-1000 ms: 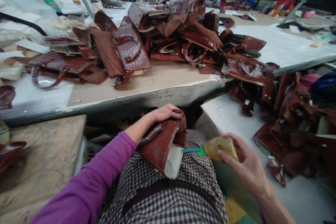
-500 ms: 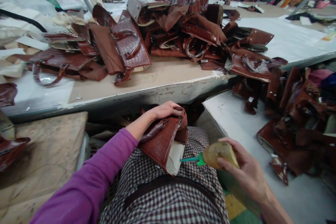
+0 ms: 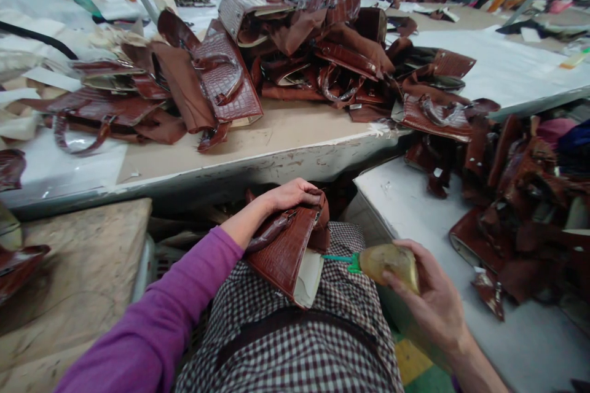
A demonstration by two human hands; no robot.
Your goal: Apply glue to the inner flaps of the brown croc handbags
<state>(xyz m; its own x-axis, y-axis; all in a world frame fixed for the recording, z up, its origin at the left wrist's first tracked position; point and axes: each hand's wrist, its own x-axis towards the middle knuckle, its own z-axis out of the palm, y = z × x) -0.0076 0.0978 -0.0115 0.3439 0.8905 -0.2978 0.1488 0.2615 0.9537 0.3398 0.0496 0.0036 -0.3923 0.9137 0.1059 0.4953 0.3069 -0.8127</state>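
On my lap, over a checked cloth, rests a brown crocodile-pattern leather bag [image 3: 283,252]. My left hand [image 3: 290,193] grips its top edge, fingers curled over it. My right hand [image 3: 431,295] squeezes a soft yellowish glue bottle [image 3: 389,261] with a green nozzle. The nozzle tip points at the bag's open pale side flap [image 3: 308,276] and touches or nearly touches it.
A long worktable [image 3: 276,153] ahead carries a heap of brown leather bags [image 3: 313,55]. A white bench [image 3: 415,209] at my right holds more bag parts [image 3: 520,196]. A worn wooden board [image 3: 78,270] lies at my left. Other people sit far back.
The bottle's nozzle has shifted slightly up and right along the bag's side flap. My left hand keeps its grip on the bag.
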